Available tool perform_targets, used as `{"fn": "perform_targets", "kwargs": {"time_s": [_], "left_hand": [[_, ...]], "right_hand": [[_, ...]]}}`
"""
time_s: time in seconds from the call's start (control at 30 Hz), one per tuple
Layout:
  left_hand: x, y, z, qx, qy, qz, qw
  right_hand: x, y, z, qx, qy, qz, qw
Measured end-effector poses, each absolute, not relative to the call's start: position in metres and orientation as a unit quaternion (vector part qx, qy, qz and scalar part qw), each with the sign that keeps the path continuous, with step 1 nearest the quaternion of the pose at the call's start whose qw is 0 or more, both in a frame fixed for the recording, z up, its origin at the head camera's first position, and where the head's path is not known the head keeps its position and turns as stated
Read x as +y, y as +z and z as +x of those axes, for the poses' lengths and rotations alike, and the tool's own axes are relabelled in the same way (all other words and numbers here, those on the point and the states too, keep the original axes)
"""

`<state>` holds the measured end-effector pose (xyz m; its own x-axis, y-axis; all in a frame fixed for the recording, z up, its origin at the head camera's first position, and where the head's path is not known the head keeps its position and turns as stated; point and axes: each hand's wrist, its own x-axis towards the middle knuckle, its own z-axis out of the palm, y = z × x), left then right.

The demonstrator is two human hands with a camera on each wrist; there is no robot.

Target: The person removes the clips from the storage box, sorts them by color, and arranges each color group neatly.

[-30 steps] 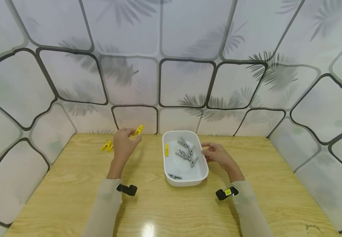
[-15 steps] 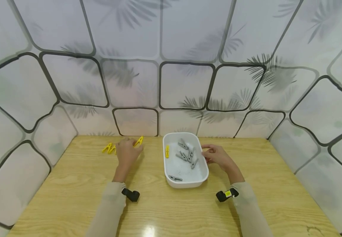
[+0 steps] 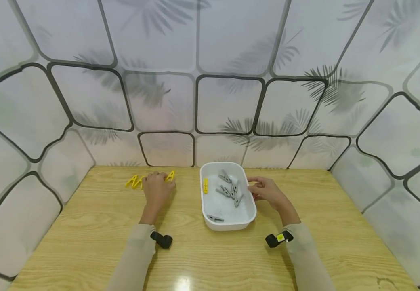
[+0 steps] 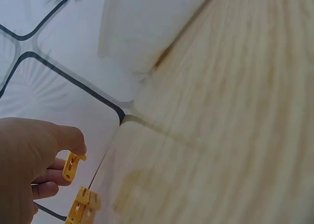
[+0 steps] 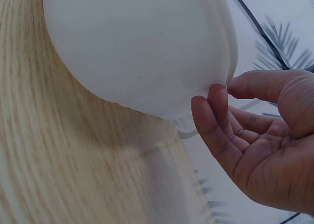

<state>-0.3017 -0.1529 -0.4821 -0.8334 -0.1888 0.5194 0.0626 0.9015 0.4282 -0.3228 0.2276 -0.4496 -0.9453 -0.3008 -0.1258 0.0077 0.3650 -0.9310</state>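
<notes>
My left hand [image 3: 155, 190] pinches a yellow clothespin [image 3: 170, 176] low over the back left of the table. In the left wrist view, this clothespin shows between the fingertips. More yellow clothespins [image 3: 131, 180] stand in a row just left of that hand, partly hidden by it. A white plastic basin [image 3: 232, 227] sits to the right. Inside it are several grey clothespins [image 3: 228, 190] and one yellow clothespin [image 3: 205, 185] by the left wall. My right hand [image 3: 268, 192] grips the basin's right rim, with fingertips on the outer wall in the right wrist view.
The wooden table [image 3: 202, 258] ends at a patterned wall covering [image 3: 228, 105] behind and at both sides. One grey clothespin [image 3: 215, 218] lies apart at the basin's near end. Each wrist carries a black camera band [image 3: 162, 240].
My left hand has come down and slightly right, lowering its yellow clothespin to the row. More of the row shows to its left. The right hand and basin stay put.
</notes>
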Motion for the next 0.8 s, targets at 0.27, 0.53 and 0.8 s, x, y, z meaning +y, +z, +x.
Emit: {"fn": "perform_targets", "kwargs": {"time_s": [0.27,0.53,0.8], "left_hand": [[-0.1503,-0.48,-0.3027,-0.956,-0.176,0.052,0.231],[-0.1506,-0.4817,-0.3042,-0.961,-0.172,0.057,0.208],[-0.1511,-0.4807,-0.3034,-0.961,-0.178,0.06,0.203]], "right_hand": [[0.2278,-0.4472,-0.3226,0.813,-0.556,-0.097,0.14],[0.2274,-0.4481,-0.3227,0.816,-0.552,-0.089,0.145],[0.2275,-0.4501,-0.3249,0.816,-0.553,-0.086,0.143]]}}
